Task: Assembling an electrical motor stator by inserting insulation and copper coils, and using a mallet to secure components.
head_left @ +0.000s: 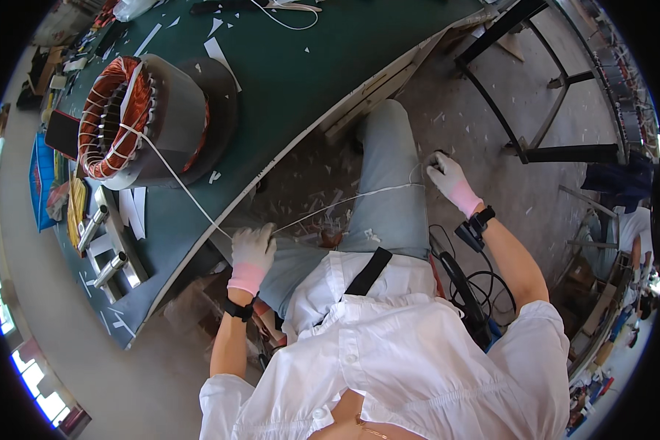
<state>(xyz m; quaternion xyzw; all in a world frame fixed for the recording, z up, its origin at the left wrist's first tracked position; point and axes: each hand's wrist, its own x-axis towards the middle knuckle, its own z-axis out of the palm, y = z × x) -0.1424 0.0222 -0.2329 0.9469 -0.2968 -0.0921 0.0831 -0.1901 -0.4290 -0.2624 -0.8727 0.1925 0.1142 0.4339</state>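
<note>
On the green table to my left lies a motor stator (174, 95), a grey metal cylinder with orange copper windings laced in white at its open end. A white lacing cord (177, 177) runs taut from those windings to my left hand (252, 253), which is closed around it by the table edge. From there the cord stretches across my lap toward my right hand (449, 179), held out beyond my knee with its fingers curled on the cord's end. Both hands wear white gloves with pink cuffs. Whatever else sits in the right fingertips is too small to tell.
Paper scraps lie over the green tabletop (301, 81). A metal bracket with two round posts (111, 268) stands at its near left corner. A black metal frame (524, 150) is on the floor at right. Black cables (484, 290) hang beside my right hip.
</note>
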